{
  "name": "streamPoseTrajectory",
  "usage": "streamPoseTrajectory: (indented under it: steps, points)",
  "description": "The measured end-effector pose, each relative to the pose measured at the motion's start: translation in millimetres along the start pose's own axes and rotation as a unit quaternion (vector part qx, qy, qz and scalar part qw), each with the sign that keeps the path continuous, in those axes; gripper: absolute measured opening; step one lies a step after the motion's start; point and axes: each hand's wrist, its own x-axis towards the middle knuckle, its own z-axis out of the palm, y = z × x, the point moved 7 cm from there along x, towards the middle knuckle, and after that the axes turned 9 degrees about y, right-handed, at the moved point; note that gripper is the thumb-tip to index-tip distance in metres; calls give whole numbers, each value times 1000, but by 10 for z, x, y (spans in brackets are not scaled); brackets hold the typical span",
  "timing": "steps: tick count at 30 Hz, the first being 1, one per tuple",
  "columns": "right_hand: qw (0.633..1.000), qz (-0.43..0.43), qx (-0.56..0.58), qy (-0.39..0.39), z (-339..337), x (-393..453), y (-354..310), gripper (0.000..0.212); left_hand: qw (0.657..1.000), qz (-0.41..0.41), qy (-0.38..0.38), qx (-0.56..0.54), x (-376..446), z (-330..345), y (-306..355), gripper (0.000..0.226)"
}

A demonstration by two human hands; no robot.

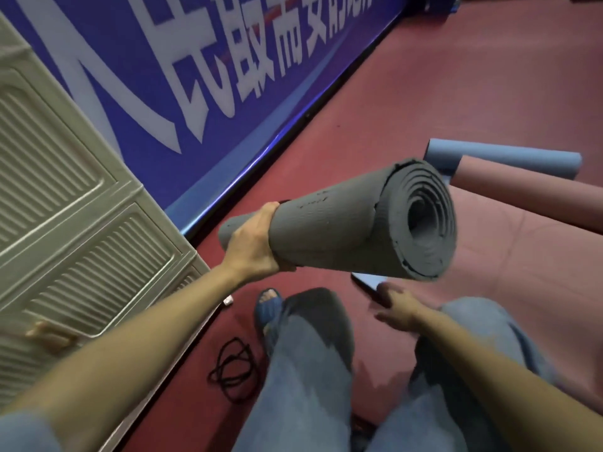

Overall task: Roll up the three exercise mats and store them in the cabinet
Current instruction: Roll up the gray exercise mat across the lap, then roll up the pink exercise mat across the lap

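- Head view: the left hand [253, 241] has its fingers wrapped round the far-left end of a rolled grey exercise mat [346, 223], held clear of the floor with its spiral end face turned toward the camera.
- Right hand [396, 306] hangs low and near, below the grey roll, fingers loosely spread and gripping nothing; a dark phone-like object [367, 283] shows just beyond it, contact unclear.
- Cabinet [75, 210], beige with ribbed panels, stands at the left, its visible doors closed.
- Count of mats: three. One grey, rolled and in hand. One blue mat [502, 158], rolled, on the red floor [440, 86] at the far right. One pink mat [535, 190] just beside the blue one, partly rolled, its flat part spread toward the near right.
- Count of other items: one black cord [233, 370] coiled on the floor near the feet; one blue banner [182, 73] along the far wall.
- Risk: the roll is held by one end in one hand only; the outer flap could loosen and the mat unroll, as nothing binds it.
- Risk: with the doors shut and one hand occupied, opening the cabinet may force an awkward grip and a drop.
- Risk: the cord lies by the feet and could trip a step toward the cabinet.
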Motion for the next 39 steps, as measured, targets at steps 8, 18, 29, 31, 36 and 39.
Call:
streamPoseTrajectory:
  steps: [8,18,29,31,36,39]
  points:
    - [986,-19,-142,-79,322,123,17,69,979,-134,-104,111,-1018,31,-950,119]
    - [948,-105,-264,-142,651,482,-63,52,877,-418,-174,163,-2491,263,-2014,121]
    - [937,-96,-257,-216,657,711,-186,54,818,-456,-216,276,-2821,500,-2882,32]
    - [948,-73,-233,-202,642,734,-181,57,818,-442,-258,263,-2733,650,-2767,27]
    - [977,-36,-163,-133,522,624,-166,43,839,-484,-242,56,-2332,1180,-2353,18]
    - [985,19,-130,-109,435,553,47,38,884,-414,-210,-54,-1593,1480,-1907,27]
